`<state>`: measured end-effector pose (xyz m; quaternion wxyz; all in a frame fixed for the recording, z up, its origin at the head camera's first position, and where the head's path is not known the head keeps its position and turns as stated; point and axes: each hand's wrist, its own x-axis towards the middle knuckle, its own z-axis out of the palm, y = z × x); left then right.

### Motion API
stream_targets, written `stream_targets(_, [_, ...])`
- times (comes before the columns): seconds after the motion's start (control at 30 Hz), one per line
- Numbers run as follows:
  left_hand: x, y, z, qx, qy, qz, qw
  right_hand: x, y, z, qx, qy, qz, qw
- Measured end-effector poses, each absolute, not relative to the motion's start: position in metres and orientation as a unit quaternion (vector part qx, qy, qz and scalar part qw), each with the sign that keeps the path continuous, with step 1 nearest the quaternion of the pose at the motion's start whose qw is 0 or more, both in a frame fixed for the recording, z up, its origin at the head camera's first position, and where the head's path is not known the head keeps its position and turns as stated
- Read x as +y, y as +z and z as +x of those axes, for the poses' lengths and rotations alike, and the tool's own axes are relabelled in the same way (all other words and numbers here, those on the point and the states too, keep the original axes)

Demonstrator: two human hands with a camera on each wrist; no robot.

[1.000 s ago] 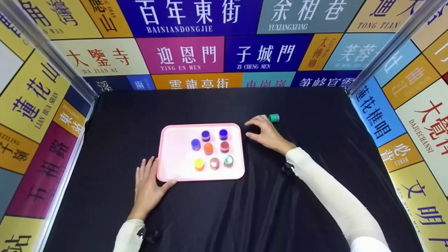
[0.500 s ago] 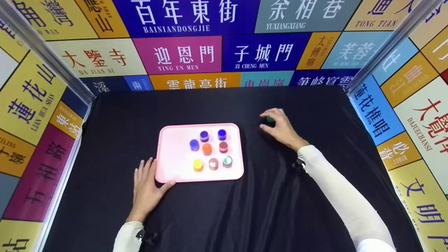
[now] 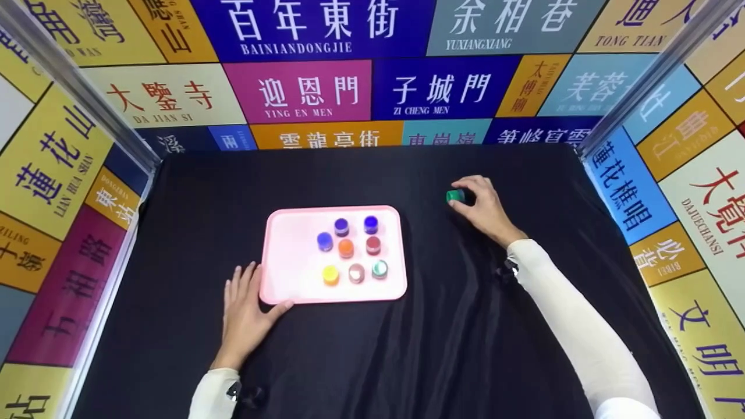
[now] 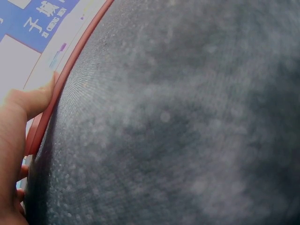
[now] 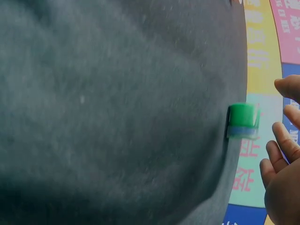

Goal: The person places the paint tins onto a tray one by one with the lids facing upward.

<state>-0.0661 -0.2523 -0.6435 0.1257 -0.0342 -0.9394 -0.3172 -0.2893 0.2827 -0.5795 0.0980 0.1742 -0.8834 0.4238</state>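
A small paint jar with a green lid [image 3: 454,196] appears to lie on its side on the black cloth. My right hand [image 3: 486,206] is at this jar, thumb and fingers spread to either side. In the right wrist view the fingers [image 5: 284,140] are loosely bent and look apart from the green jar [image 5: 243,120]. At the pink tray's [image 3: 291,256] near-left corner rests my left hand [image 3: 245,323], its fingers straight along the side. Its thumb [image 4: 40,99] touches the tray's rim [image 4: 70,61] in the left wrist view.
Several small jars stand on the tray, among them an orange one [image 3: 346,248], a yellow one [image 3: 330,274] and a dark red one [image 3: 373,245]. Black cloth [image 3: 361,355] covers the table. Panels with printed signs [image 3: 297,90] wall in the back and sides.
My right hand has moved right and away from the tray, to the green-lidded jar, which it partly covered half a second ago. The left hand and the tray have stayed in place.
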Motion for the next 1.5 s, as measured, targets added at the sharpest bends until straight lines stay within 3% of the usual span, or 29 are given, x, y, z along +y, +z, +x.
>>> stream_targets(0.8, [-0.251, -0.643, -0.065, -0.94, -0.315, -0.038, 0.123, 0.302, -0.606, -0.296, -0.892, 0.432, 0.123, 0.046])
stream_targets(1.5, [-0.252, -0.642, -0.066, -0.942, -0.311, -0.028, 0.122, 0.297, -0.61, -0.301, -0.891, 0.442, 0.095, 0.049])
